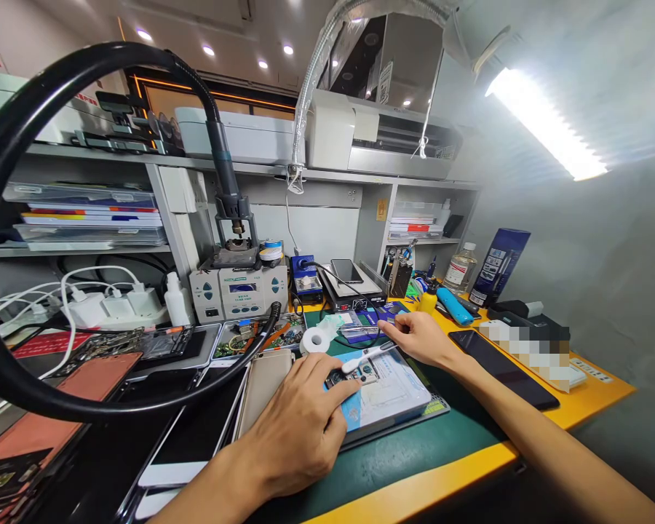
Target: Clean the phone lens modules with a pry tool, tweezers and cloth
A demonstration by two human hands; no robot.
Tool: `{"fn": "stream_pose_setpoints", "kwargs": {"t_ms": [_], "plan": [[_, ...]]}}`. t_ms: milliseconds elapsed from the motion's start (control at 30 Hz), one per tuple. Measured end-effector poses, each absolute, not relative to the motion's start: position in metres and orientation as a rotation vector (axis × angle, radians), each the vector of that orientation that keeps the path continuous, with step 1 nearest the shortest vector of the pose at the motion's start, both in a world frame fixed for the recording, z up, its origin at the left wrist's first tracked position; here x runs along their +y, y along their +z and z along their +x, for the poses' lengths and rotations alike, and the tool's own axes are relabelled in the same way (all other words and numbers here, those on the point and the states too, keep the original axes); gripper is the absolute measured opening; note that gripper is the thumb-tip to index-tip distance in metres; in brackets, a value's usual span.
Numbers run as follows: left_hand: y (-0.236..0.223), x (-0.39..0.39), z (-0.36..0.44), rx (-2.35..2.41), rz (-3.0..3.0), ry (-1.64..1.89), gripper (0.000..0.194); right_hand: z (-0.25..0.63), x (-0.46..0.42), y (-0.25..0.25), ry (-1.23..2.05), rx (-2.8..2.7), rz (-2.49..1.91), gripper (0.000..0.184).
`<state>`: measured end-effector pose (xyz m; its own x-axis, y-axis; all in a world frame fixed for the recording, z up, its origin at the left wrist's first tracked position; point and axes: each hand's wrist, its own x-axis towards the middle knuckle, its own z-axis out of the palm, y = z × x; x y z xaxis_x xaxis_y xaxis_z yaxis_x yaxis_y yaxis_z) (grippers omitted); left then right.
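My left hand [306, 415] rests on a pale blue and white box [401, 389], its fingers bent round a small dark circuit board [335, 377] and partly covering it. Across the board's upper side lies a slim white stick with a rounded end [360, 359], its far end close to my right hand [418, 336]. That hand is closed in a pinch above the box's back edge; what sits between its fingertips is too small to make out. Under the box is a green mat [382, 466]. Just behind my left hand stands a white roll of tape [315, 340].
Left of my hand lie several phones and phone parts, including a pinkish panel [70, 397]. A thick black hose [169, 407] loops over them from the hot-air station [240, 291]. A black phone [502, 367] lies to the right. A bright lamp [546, 124] hangs above.
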<state>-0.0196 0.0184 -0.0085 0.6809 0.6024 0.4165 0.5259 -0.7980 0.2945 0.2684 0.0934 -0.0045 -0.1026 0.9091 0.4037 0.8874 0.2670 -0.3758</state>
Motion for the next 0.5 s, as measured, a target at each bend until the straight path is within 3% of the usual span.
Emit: {"fn": "stream_pose_setpoints", "kwargs": {"t_ms": [500], "plan": [[-0.0093, 0.0182, -0.0198, 0.933, 2.738, 0.744, 0.045, 0.2683, 0.0941, -0.0038, 0.043, -1.985, -1.63, 0.06]]}}
